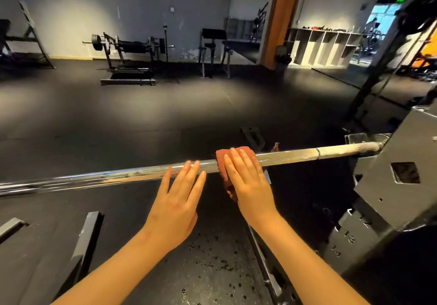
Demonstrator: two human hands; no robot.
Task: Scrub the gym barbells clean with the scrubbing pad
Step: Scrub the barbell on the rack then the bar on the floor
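1. Dark speckled rubber floor is seen nearest, at 6 o'clock, with both bare forearms reaching over it.
2. The left hand is held flat, fingers spread apart; its fingertips touch the long chrome steel barbell, nothing gripped.
3. The right hand, just beside at 3 o'clock of the left, is pressed palm-down on the reddish-brown folded scrubbing pad; the pad is draped over the bar, fingers laid together across it.
4. The bar runs from 9 o'clock to 3 o'clock; its knurled, whitish-dusted right end rests in the black steel rack upright.
5. Far off, at 11 o'clock, a black bench press station is noted against the wall.
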